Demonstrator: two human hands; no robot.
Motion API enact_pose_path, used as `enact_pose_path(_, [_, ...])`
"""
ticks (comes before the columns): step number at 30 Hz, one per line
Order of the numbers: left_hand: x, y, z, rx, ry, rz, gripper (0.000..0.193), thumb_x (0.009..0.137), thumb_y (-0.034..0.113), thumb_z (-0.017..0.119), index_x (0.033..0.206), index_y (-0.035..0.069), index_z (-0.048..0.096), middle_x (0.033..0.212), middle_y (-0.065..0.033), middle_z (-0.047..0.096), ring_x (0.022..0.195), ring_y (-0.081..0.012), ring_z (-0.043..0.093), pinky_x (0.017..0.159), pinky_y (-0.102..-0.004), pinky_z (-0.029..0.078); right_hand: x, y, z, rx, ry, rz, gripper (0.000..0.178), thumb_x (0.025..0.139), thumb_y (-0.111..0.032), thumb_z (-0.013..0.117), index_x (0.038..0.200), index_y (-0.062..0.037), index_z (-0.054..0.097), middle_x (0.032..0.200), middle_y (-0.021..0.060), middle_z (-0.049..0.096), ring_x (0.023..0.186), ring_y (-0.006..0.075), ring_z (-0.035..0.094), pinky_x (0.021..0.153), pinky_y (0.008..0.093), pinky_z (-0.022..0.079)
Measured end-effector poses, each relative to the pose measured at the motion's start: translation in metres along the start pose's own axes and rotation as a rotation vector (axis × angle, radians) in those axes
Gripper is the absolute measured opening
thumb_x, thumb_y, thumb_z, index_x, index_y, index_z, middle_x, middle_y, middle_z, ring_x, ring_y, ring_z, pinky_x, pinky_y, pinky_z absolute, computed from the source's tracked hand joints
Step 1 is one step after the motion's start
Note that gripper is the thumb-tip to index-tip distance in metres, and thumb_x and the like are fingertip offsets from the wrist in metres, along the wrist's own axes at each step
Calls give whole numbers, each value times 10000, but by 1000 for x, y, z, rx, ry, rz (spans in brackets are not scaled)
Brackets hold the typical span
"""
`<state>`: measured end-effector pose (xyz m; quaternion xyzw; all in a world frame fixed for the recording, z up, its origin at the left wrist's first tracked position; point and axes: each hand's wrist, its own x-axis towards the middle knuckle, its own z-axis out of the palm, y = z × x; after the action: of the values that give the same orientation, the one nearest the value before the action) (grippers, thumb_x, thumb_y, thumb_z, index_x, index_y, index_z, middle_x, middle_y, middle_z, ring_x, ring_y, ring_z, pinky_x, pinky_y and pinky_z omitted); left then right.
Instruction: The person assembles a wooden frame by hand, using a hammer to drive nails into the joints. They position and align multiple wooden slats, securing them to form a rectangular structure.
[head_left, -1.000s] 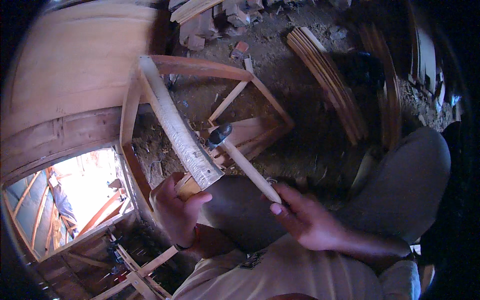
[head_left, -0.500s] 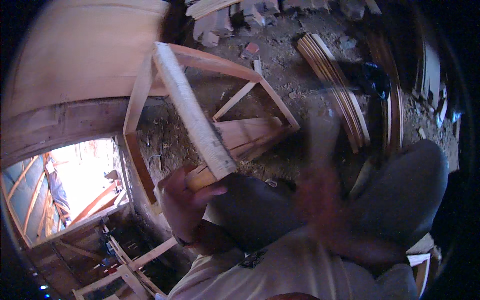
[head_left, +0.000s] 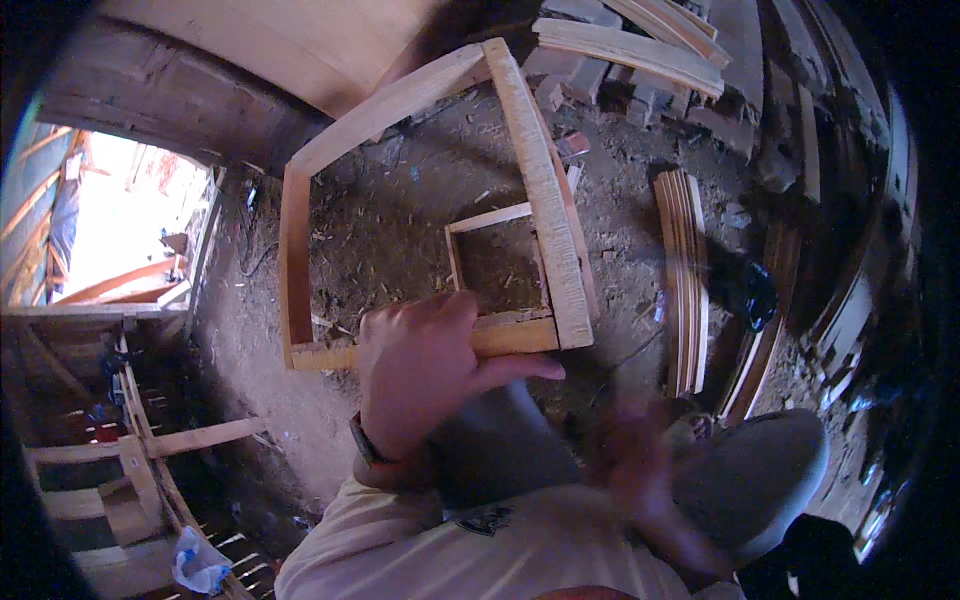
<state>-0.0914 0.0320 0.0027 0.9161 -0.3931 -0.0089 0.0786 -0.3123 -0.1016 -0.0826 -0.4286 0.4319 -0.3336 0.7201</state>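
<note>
My left hand [head_left: 415, 365] is closed around the near rail of a wooden frame [head_left: 545, 190], its thumb lying along the rail's near side. Pale boards form this four-sided frame, held up above the dirt floor with its opening facing me. Through it a smaller rectangle of thin wood [head_left: 490, 218] shows. My right hand [head_left: 630, 450] is smeared by motion over my lap, right of the frame's near corner. A faint pale streak rises from it; whether it holds something cannot be made out.
A bundle of thin wood strips [head_left: 683, 285] lies on the floor to the right, beside a shiny black object [head_left: 760, 298]. Planks [head_left: 630, 55] rest on blocks at the far side. At left are a bright opening [head_left: 130, 225] and a wooden structure [head_left: 140, 470] with a clear plastic bag [head_left: 200, 562].
The frame has turned in my left hand's hold, so its opening now shows more squarely. My view has swung too, shifting the surroundings. The right hand stays blurred and sits a little lower.
</note>
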Motion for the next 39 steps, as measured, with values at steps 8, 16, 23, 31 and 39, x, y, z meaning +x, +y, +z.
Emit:
enact_pose_path(8, [-3,-9,-1,-81,68,41,799,653,848,670,682,52,598,553,-119,602,523,-331,663,505,-424,532,22,-30,14,269,-99,323,216,1074,-317,481,1000,-120,528,673,-44,421,488,65,342,441,228,346])
enact_pose_path(16, [0,-4,0,-73,92,39,789,656,847,660,633,60,603,568,-114,615,538,-323,674,500,-439,531,5,12,4,-232,-439,113,218,1080,-296,465,962,-119,510,677,-45,413,479,59,319,414,227,296])
enact_pose_path(23, [1,-4,-10,-130,19,13,758,664,808,694,625,57,605,592,-126,627,573,-324,689,527,-437,545,36,-29,11,234,15,223,285,1083,-360,450,886,-161,505,618,-34,372,422,72,298,347,257,251])
enact_pose_path(31, [1,-1,-10,-152,6,35,712,685,765,718,635,62,610,583,-98,614,532,-281,669,516,-398,542,37,-16,1,129,7,271,245,1089,-327,434,945,-159,539,601,-63,349,410,29,248,312,218,205])
enact_pose_path(39, [0,-7,-12,-184,24,71,715,736,763,683,732,53,605,656,-85,625,574,-264,670,537,-377,538,29,-16,22,0,35,354,261,1079,-311,466,886,-140,508,612,-44,363,433,49,280,347,216,226])
